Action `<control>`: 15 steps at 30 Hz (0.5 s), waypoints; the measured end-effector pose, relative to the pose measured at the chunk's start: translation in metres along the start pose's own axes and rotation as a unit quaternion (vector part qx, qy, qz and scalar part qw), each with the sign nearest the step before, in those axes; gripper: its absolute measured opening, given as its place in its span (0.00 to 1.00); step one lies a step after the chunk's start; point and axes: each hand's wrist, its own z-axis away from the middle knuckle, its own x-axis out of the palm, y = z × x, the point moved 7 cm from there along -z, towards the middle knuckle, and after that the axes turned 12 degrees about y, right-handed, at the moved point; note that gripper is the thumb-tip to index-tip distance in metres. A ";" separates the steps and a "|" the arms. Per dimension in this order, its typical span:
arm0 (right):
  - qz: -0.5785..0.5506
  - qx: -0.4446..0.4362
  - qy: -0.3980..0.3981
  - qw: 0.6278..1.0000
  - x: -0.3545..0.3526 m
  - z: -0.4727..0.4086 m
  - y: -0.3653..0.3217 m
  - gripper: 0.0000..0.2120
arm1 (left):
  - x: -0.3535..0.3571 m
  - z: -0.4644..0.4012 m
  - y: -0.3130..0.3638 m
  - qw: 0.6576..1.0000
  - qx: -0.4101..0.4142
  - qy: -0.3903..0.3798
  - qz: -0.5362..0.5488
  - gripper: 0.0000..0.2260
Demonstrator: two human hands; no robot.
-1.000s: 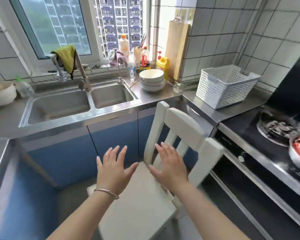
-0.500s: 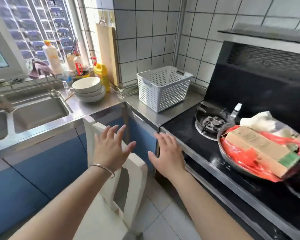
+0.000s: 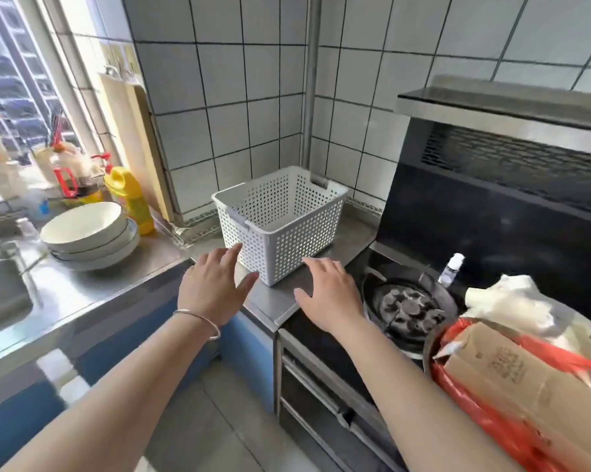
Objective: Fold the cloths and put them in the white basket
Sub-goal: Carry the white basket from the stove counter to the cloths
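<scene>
White basket [image 3: 280, 229] on steel counter [image 3: 280, 301], in the corner, just beyond both hands. Left hand [image 3: 215, 287] near its front-left corner, right hand [image 3: 331, 294] near its front-right side; fingers spread, holding nothing. Contact: cannot tell.

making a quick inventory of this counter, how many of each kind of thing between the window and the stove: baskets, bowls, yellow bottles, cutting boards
white basket: 1
stacked bowls: 3, as far as the rims show
yellow bottle: 1
cutting board: 1
total: 6
</scene>
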 end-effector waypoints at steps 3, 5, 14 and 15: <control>0.000 -0.002 -0.002 1.000 0.018 -0.056 0.018 0.28 | 0.027 -0.046 -0.008 1.000 -0.017 -0.018 -0.013 0.29; -0.007 -0.006 -0.006 1.000 0.034 -0.098 0.031 0.27 | 0.048 -0.080 -0.014 0.998 -0.031 -0.032 -0.038 0.28; 0.020 -0.033 0.001 0.999 0.086 -0.305 0.087 0.22 | 0.121 -0.204 -0.035 0.986 -0.127 -0.062 -0.085 0.25; 0.020 -0.031 -0.002 0.999 0.094 -0.324 0.093 0.22 | 0.126 -0.214 -0.039 0.984 -0.142 -0.056 -0.092 0.25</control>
